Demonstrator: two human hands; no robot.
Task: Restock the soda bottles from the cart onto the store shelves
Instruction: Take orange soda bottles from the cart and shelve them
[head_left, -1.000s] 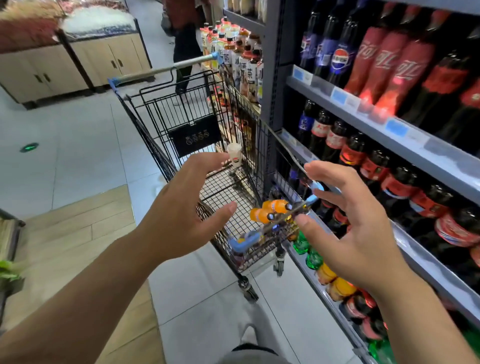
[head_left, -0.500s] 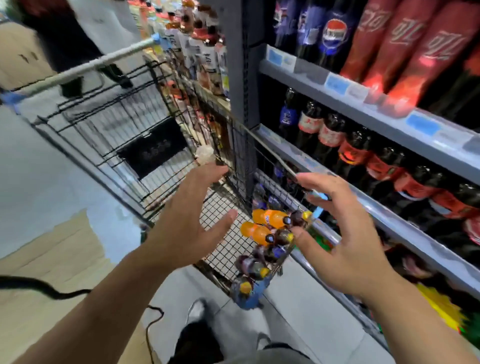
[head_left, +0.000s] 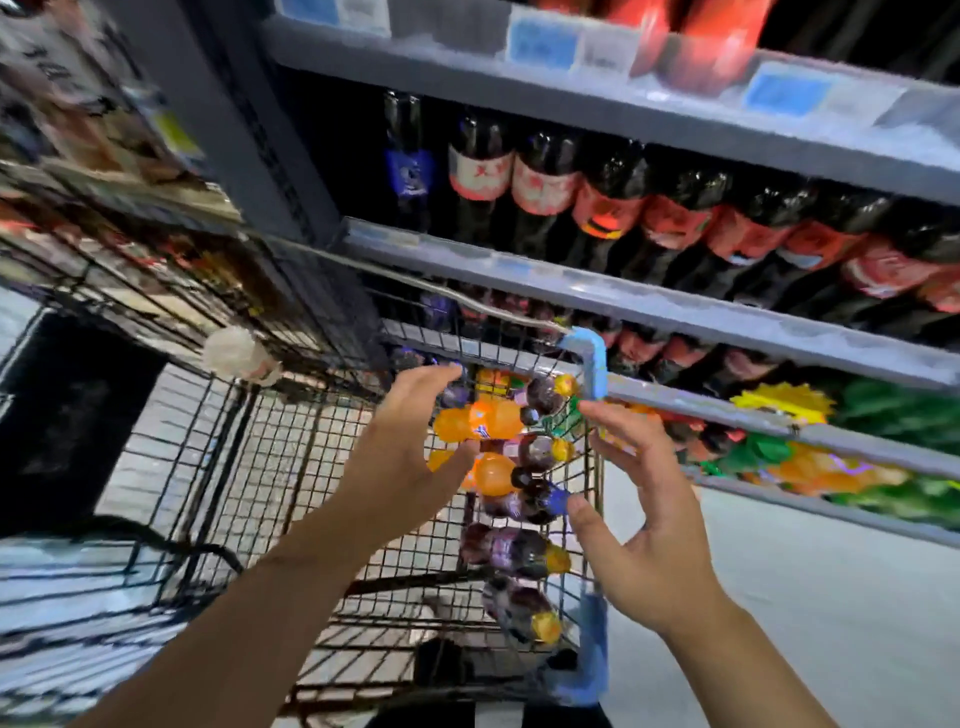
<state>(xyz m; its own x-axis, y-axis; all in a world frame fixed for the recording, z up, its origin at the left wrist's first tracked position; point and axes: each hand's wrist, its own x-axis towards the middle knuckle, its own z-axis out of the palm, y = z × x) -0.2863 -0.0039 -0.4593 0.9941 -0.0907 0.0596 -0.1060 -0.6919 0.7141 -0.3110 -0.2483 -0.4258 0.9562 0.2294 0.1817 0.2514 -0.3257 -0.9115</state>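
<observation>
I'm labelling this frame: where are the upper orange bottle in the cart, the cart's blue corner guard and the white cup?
upper orange bottle (head_left: 460, 423): head view, its orange body.
blue corner guard (head_left: 594, 364): head view, its upright part.
white cup (head_left: 234, 352): head view, its blurred side.

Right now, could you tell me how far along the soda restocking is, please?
Early, it seems. Done: the shelves show stocked rows, origin unknowable. In hand: nothing; the left hand and right hand reach open toward the orange bottles. Left: those and the purple bottles, all lying in the cart.
</observation>
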